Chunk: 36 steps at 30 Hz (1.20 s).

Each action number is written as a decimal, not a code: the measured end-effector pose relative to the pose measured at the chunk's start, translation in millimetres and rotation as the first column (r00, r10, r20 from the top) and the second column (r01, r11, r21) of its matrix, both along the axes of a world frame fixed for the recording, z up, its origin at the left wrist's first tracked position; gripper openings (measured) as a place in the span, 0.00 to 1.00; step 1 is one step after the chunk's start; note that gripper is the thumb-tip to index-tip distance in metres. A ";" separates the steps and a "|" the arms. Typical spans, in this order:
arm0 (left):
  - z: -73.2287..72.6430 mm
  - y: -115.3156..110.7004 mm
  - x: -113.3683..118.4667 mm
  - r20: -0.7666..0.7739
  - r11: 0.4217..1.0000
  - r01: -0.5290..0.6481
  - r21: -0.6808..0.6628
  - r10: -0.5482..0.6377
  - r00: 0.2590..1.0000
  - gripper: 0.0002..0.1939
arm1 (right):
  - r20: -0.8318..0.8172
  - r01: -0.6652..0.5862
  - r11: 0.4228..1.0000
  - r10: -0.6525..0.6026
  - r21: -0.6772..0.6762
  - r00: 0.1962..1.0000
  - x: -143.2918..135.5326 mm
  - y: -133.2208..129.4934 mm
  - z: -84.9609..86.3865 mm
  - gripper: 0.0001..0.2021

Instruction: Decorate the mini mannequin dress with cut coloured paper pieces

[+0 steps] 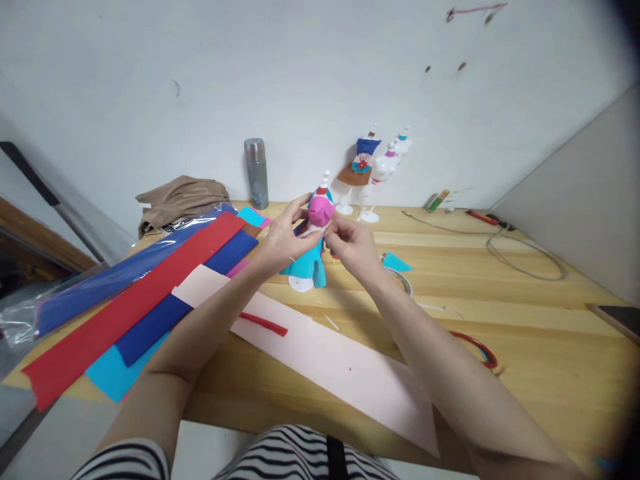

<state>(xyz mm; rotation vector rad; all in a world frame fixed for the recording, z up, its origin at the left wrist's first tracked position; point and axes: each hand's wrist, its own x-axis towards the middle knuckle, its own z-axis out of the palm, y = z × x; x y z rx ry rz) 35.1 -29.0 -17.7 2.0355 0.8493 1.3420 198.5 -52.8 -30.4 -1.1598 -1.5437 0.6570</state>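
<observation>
A small dress-form mannequin (321,211) stands upright on the table, dressed in a pink top and a blue skirt (305,267) above its round white base (301,284). From the left side, my left hand (286,235) grips its body, thumb across the waist and fingers behind. My right hand (354,247) is pinched at the right side of the waist; what sits between its fingertips is too small to make out. A narrow pale band shows at the waist near both hands. Behind my right wrist lies a blue triangular scrap (397,261).
Left are layered red (145,300) and blue sheets, plastic packaging and brown cloth (183,197). A pale pink sheet (350,373) bears a red strip (265,325). Behind stand a flask (257,173) and several dressed mannequins (367,160). A cable (500,253) lies right.
</observation>
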 end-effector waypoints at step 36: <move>-4.3 2.0 -9.7 0.010 0.994 0.092 -0.053 -0.092 0.996 0.36 | -0.200 -0.139 0.989 0.145 0.047 0.969 1.5 10.6 2.8 0.12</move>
